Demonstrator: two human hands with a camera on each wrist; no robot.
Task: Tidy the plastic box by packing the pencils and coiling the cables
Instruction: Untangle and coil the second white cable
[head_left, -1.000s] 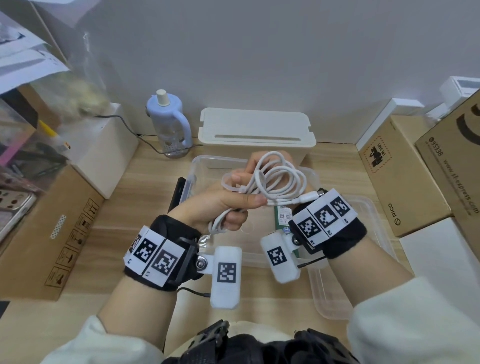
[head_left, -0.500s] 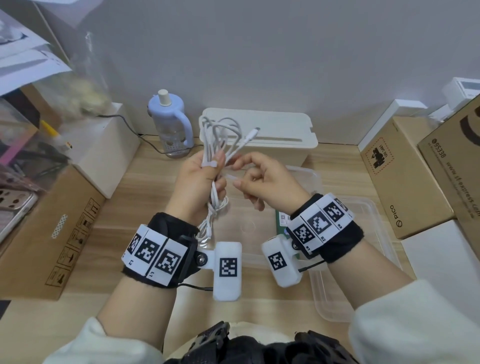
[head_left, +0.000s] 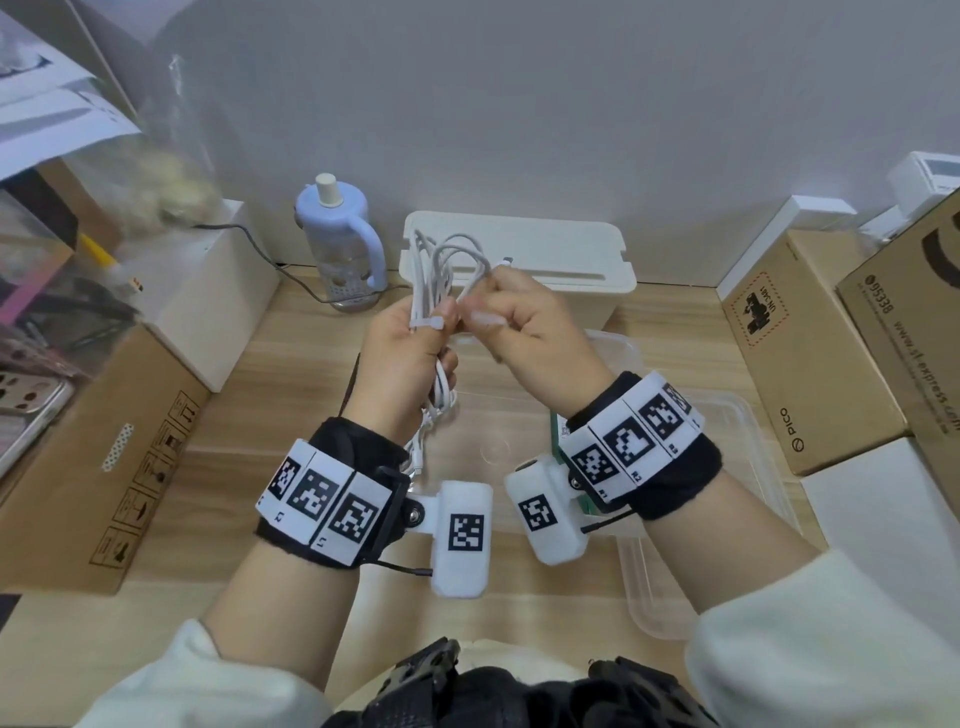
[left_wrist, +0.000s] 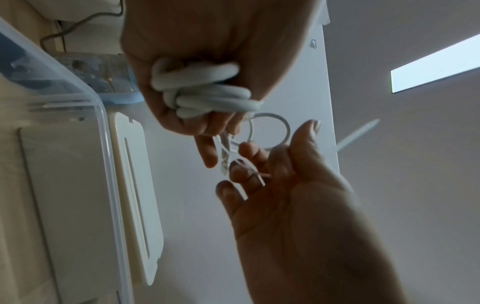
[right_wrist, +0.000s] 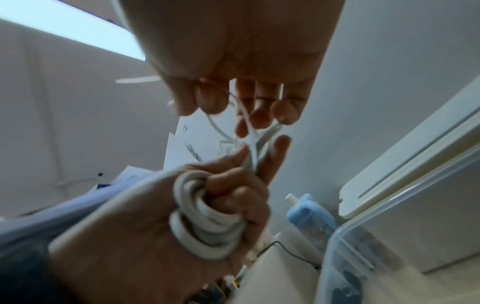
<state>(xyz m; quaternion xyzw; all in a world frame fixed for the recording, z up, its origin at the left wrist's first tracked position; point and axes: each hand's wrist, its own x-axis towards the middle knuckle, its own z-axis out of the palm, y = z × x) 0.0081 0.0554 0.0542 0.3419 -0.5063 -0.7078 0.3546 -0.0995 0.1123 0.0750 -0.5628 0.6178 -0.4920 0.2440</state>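
**Tying Up the White Cable**

From the head view, the left hand (head_left: 410, 358) was shut tight around the folded white cable (head_left: 447, 270), in the middle of the frame. Loops stuck up above the fist and more cable hung down below it. A small white strap (head_left: 428, 325) crossed the bunch right at the thumb. The right hand (head_left: 540, 338) was just beside it, fingers curled, pinching the cable's loose end near the top loops. Both hands were up in the air above the clear plastic box (head_left: 748, 431), which sat on the wooden bench (head_left: 291, 415) in the lower right. No pencils could be seen.

From the left wrist view, the left hand (left_wrist: 207, 67) filled the top of the frame and gripped thick turns of the cable (left_wrist: 205, 90). The right hand (left_wrist: 280, 176) came up from the lower right, its fingertips (left_wrist: 241, 168) pinching a thin strand under the fist.

From the right wrist view, the right hand (right_wrist: 233, 67) was at the top, fingers bent on the thin strand. The left hand (right_wrist: 187, 222) sat lower left, wrapped around the coil (right_wrist: 205, 230).

The step looked like fastening the coil. Next, the strap probably needed closing snugly while the left hand held firm, or the loops could spring loose.
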